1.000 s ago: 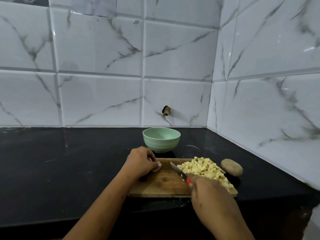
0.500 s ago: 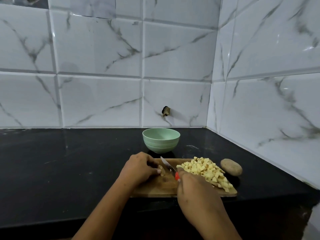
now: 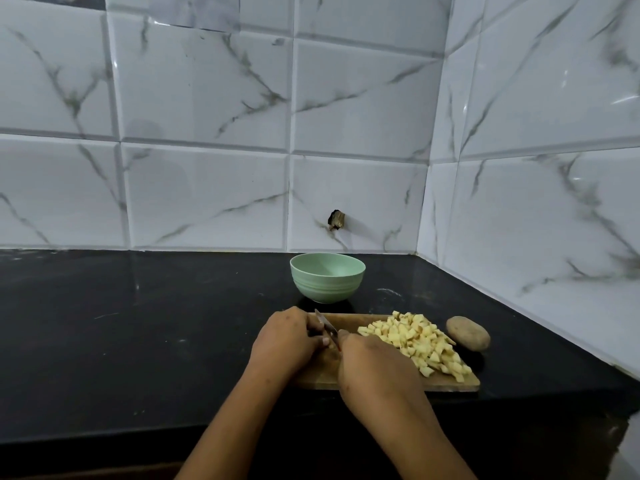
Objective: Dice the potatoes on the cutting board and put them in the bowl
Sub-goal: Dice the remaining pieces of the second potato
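Observation:
A wooden cutting board [image 3: 360, 319] lies on the black counter, with a heap of diced potato [image 3: 415, 341] on its right half. My left hand [image 3: 284, 341] curls over a potato piece at the board's left end; the piece itself is hidden under the fingers. My right hand [image 3: 374, 368] grips a red-handled knife [image 3: 325, 325], whose blade points away and sits right against my left fingers. An empty pale green bowl [image 3: 327, 282] stands just behind the board. A whole unpeeled potato [image 3: 467, 333] lies on the counter right of the board.
The black counter [image 3: 138, 323] stretches wide to the left. White marble-look tiled walls close the back and the right side, meeting in a corner behind the whole potato. The counter's front edge runs below my forearms.
My right hand and the knife have moved left across the board, from beside the diced heap to right against my left fingers. My left hand has stayed on its piece.

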